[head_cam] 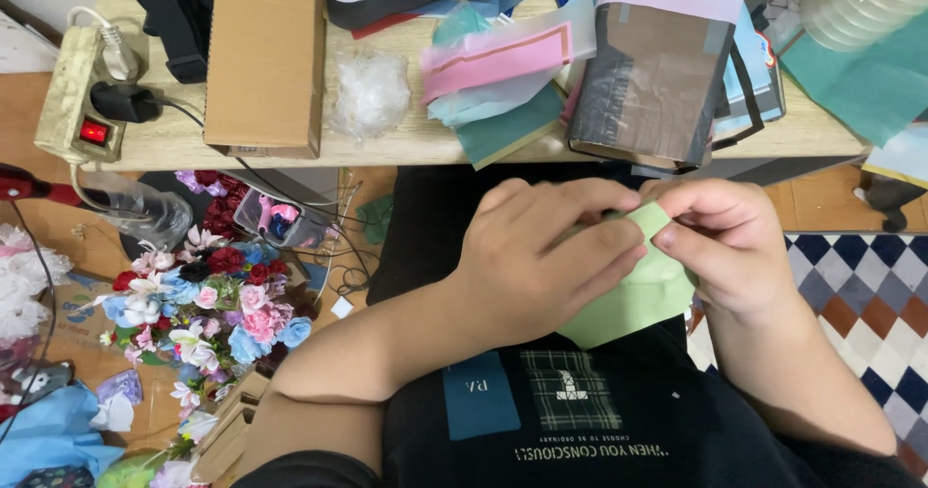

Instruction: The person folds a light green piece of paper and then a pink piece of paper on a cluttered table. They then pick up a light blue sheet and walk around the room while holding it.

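Over the lap, the left hand [532, 261] and right hand [730, 246] pinch a light green paper sheet [638, 290] between thumbs and fingertips at its upper edge. It looks thin, light and easily creased, best held by its edges. Beyond lies the wooden table [174, 140] with a cardboard box [263, 58] and coloured papers [503, 72].

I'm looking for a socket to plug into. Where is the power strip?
In the head view, the power strip lies at the far left end of the wooden table, left of the cardboard box.
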